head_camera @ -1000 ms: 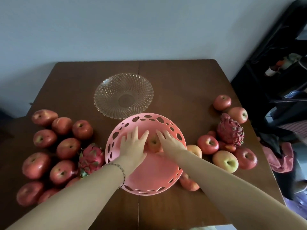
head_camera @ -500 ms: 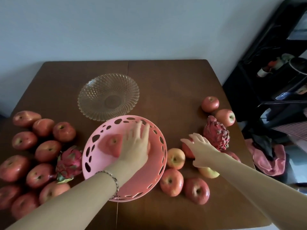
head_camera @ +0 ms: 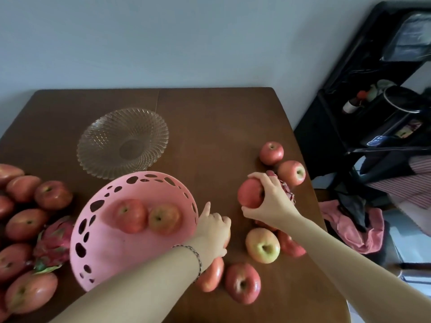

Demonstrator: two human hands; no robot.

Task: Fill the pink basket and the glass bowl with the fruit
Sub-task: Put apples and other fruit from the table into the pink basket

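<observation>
The pink basket (head_camera: 105, 248) sits near the table's front and holds two apples (head_camera: 129, 215) (head_camera: 164, 217). Behind it stands the glass bowl (head_camera: 122, 142), with nothing in it. My left hand (head_camera: 214, 229) is curled over an apple just outside the basket's right rim, hiding most of it. Further right, my right hand (head_camera: 272, 201) grips a red apple (head_camera: 250, 193) in front of a dragon fruit (head_camera: 288, 191). More loose apples lie below my hands (head_camera: 262, 244) (head_camera: 242, 283) (head_camera: 210, 273).
Several apples (head_camera: 52, 194) and a second dragon fruit (head_camera: 53, 243) crowd the table's left side. Two apples (head_camera: 271, 152) (head_camera: 291, 172) lie near the right edge. A black shelf unit (head_camera: 373, 113) and a pink cloth (head_camera: 356, 229) are beyond that edge.
My left hand came out of the basket and moved right onto an apple beside the rim. My right hand closed on a red apple. The view shifted right.
</observation>
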